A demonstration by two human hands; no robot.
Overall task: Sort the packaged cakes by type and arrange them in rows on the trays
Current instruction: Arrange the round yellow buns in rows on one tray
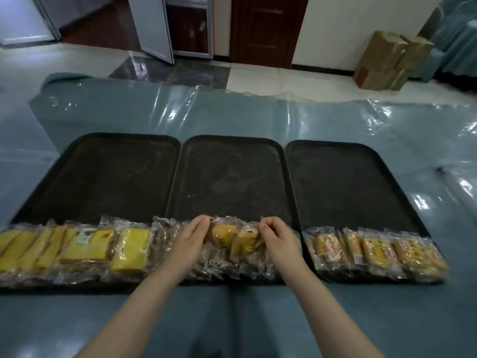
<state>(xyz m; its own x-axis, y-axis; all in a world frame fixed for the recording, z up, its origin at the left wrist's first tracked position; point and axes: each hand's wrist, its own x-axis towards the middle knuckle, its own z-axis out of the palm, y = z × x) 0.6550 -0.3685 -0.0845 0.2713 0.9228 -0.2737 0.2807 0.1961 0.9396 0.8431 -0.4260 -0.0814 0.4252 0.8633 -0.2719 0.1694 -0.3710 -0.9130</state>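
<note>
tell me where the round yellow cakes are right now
In the head view, the two round yellow cakes sit on the middle tray's near edge, between the left hand and right hand.

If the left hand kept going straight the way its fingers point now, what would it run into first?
The left hand points up and slightly right, its fingers pinching the wrapper edge of a round yellow cake. Beyond that lies only the bare floor of the middle tray, then probably its far rim; depth is uncertain.

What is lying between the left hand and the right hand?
In the head view, two round yellow cakes in clear wrappers lie between the left hand and right hand, on the middle black tray.
</note>
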